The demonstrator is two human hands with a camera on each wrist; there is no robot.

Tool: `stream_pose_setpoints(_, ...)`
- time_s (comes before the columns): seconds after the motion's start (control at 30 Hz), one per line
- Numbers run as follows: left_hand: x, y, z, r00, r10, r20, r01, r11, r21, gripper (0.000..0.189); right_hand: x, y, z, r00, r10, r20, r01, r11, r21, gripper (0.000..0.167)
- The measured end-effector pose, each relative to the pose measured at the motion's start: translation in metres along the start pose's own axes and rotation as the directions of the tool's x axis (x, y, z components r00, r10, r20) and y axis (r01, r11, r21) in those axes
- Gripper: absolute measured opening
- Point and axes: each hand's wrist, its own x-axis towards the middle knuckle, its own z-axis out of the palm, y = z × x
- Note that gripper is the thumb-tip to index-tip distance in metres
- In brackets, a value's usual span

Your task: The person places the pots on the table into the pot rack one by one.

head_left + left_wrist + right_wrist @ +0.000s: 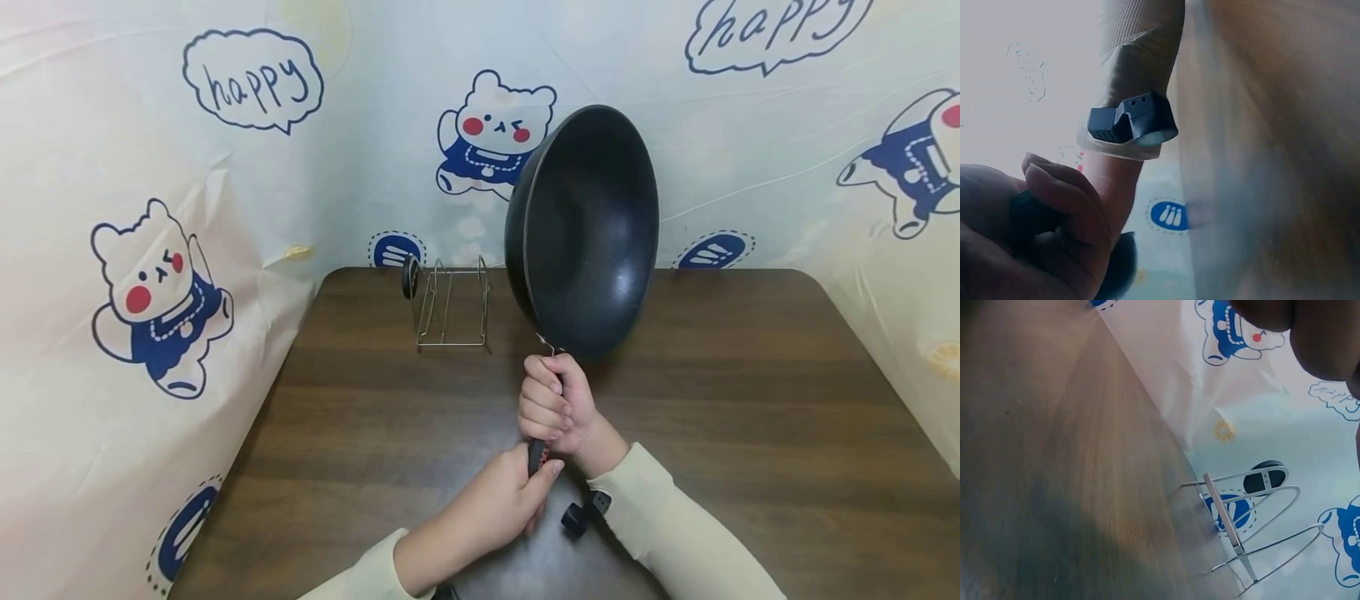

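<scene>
A black wok is held up above the table, tilted on edge with its dark inside facing the camera. My right hand grips the handle close to the pan. Below it, my left hand holds the lower part of the same handle, thumb lying along it. In the left wrist view, curled left fingers wrap a dark handle end. Only shadowed fingers of the right hand show in the right wrist view. The handle is mostly covered by both hands.
A silver wire rack with a black round piece at its left stands at the back of the brown wooden table. A printed cloth hangs behind and beside the table. A small black camera sits on the right wrist.
</scene>
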Motion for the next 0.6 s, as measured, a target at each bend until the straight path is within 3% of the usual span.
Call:
stream_pose_setpoints(0.13, -0.002, -0.001, 0.001, 0.996, 0.056, -0.069, -0.044, 0.985, 0.17, 0.027, 0.006, 0.001, -0.002, 0.996, 0.034, 0.086, -0.034, 0.999, -0.001, 0.034)
stream_pose_setpoints(0.27, -0.007, -0.003, 0.004, 0.977, 0.145, -0.157, -0.082, 0.932, 0.354, 0.024, 0.013, 0.003, -0.004, 0.981, 0.076, 0.18, -0.075, 0.997, -0.013, 0.035)
stream_pose_setpoints(0.47, -0.014, 0.001, 0.006, 0.956, 0.172, -0.239, -0.05, 0.894, 0.444, 0.025, 0.026, 0.004, -0.007, 0.947, 0.121, 0.296, -0.125, 0.992, -0.006, 0.036)
stream_pose_setpoints(0.6, -0.016, 0.003, 0.004, 0.932, 0.187, -0.311, -0.002, 0.859, 0.513, 0.028, 0.037, 0.004, -0.008, 0.927, 0.155, 0.342, -0.167, 0.986, 0.004, 0.037)
